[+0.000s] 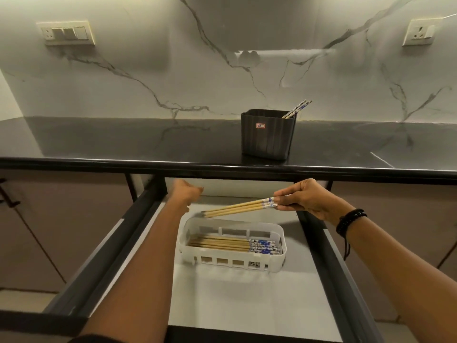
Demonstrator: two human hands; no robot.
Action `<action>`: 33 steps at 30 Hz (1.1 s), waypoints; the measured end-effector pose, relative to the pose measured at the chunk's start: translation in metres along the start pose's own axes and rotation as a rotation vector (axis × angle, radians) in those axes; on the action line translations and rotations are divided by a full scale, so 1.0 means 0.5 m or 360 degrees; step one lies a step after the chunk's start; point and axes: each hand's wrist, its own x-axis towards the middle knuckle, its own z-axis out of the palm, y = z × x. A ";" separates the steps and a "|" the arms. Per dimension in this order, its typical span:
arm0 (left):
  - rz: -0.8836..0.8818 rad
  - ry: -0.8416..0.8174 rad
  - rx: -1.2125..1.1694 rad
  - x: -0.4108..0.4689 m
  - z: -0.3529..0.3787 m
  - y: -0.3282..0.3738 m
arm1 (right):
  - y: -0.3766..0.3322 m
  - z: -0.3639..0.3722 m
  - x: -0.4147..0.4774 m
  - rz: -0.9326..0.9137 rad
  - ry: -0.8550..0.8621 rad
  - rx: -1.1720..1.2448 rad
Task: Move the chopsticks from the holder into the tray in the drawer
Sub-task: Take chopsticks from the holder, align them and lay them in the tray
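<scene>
A dark ribbed holder [267, 134] stands on the black countertop with a couple of chopsticks [298, 109] leaning in its right corner. Below it, in the open drawer [247, 293], a white slotted tray [231, 261] holds several chopsticks [232, 245] lying flat, blue patterned ends to the right. My right hand [305, 199] pinches the patterned ends of a pair of wooden chopsticks [235, 208], held nearly level just above the tray's back rim. My left hand [186, 191] hovers at the drawer's back left, fingers curled, holding nothing.
The black countertop edge [222, 169] overhangs the drawer's back. Dark drawer rails [103, 243] run down both sides. Brown cabinet fronts [49, 219] flank the drawer. Wall sockets [65, 33] sit on the marble backsplash.
</scene>
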 end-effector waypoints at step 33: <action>-0.0215 -0.0268 0.1038 0.036 0.054 -0.108 | 0.082 0.142 0.003 -0.0253 -0.0101 -0.1513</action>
